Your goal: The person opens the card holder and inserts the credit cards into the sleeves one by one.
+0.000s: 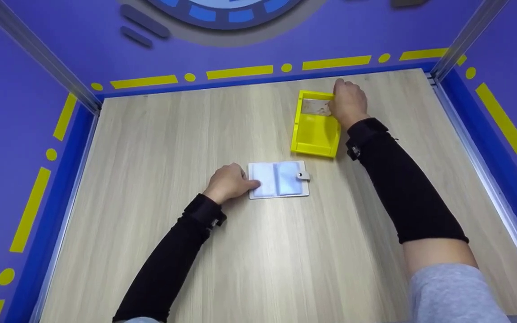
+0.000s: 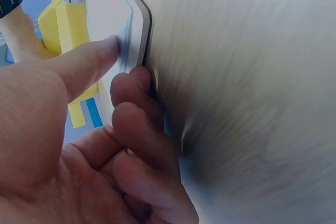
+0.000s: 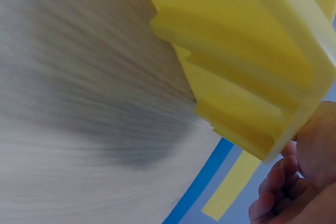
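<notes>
A white card holder [image 1: 265, 179] lies open on the table, with translucent sleeves on both halves and a snap strap [image 1: 303, 175] at its right edge. My left hand [image 1: 229, 181] pinches its left edge, thumb on top. The left wrist view shows curled fingers [image 2: 149, 129] against the edge of the card holder [image 2: 137, 30]. Farther back stands a shallow yellow bin [image 1: 317, 134]. At its far right corner, my right hand [image 1: 349, 102] grips the rim. Against the bin's far inner wall is a pale, partly see-through piece [image 1: 316, 106] with brownish marks.
The wooden tabletop [image 1: 151, 148] is bounded by a blue back wall [image 1: 240, 54] and side walls [image 1: 7, 112] with yellow markings. Metal rails [image 1: 474, 152] run along the sides. The bin stands just behind the card holder's right half.
</notes>
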The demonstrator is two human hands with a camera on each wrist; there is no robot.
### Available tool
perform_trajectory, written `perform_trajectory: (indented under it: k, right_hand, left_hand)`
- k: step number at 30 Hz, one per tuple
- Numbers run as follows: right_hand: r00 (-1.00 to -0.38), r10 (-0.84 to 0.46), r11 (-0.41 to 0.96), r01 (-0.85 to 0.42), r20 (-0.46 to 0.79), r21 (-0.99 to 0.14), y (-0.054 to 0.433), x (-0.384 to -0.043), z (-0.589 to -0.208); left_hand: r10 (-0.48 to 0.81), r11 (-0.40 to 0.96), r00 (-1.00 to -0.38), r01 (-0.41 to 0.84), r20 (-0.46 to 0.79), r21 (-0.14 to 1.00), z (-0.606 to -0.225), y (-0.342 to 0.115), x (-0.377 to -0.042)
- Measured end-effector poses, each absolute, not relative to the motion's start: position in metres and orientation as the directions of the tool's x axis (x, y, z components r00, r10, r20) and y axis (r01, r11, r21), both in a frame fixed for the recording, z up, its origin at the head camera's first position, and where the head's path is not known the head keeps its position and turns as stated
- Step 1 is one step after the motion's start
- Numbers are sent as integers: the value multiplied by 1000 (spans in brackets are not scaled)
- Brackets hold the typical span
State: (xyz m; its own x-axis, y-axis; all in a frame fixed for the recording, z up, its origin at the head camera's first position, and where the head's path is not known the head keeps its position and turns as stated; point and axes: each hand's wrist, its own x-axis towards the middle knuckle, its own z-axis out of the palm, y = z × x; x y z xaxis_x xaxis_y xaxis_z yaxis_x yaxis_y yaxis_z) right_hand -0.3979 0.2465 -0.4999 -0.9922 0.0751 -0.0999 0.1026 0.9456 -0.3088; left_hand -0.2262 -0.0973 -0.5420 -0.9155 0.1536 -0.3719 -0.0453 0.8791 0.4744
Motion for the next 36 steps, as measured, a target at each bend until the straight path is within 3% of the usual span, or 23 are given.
perform_trajectory:
  k: [10, 24, 32, 36]
  right_hand:
    - [-989, 89, 932, 123, -114, -342, 248, -396, -496]
    - [-998, 8, 905, 31, -57, -423, 253, -377, -488]
    - [-985, -45, 890, 37, -169, -454, 254, -368, -460]
    - [-988, -48, 885, 27, -149, -464, 254, -360, -455]
  left_hand:
    - [150, 886, -916, -42, -371, 462, -542, -97, -227]
    - [151, 877, -910, -58, -387, 477, -545, -97, -224]
    - [156, 875, -910, -53, -384, 481, -542, -98, -226]
    - [163, 871, -914, -44, -372, 490, -542, -98, -226]
